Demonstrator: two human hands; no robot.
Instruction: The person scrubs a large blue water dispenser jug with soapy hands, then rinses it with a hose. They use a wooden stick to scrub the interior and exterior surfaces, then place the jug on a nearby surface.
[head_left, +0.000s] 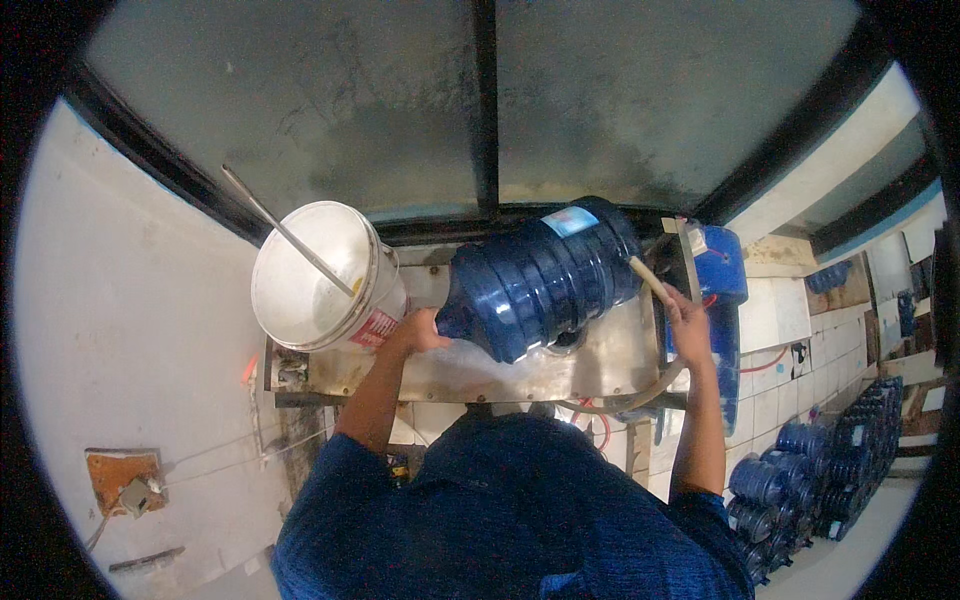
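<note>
A large blue plastic water-cooler bottle (547, 277) lies tilted on its side over a metal work surface (450, 382), its neck towards the left. My left hand (424, 331) grips it at the neck; the mouth is hidden by the hand. My right hand (686, 322) holds a pale flexible hose (651, 279), whose end points at the base of the bottle. From that hand the hose curves down to the front edge of the surface. Something clear and whitish, perhaps water, shows on the metal below the neck.
A white plastic bucket (315, 277) with a long metal rod (289, 232) in it stands at the left. Blue plastic containers (718, 262) are at the right end. Several blue water bottles (795, 465) are stacked on the floor. A wall outlet (136, 495) is at lower left.
</note>
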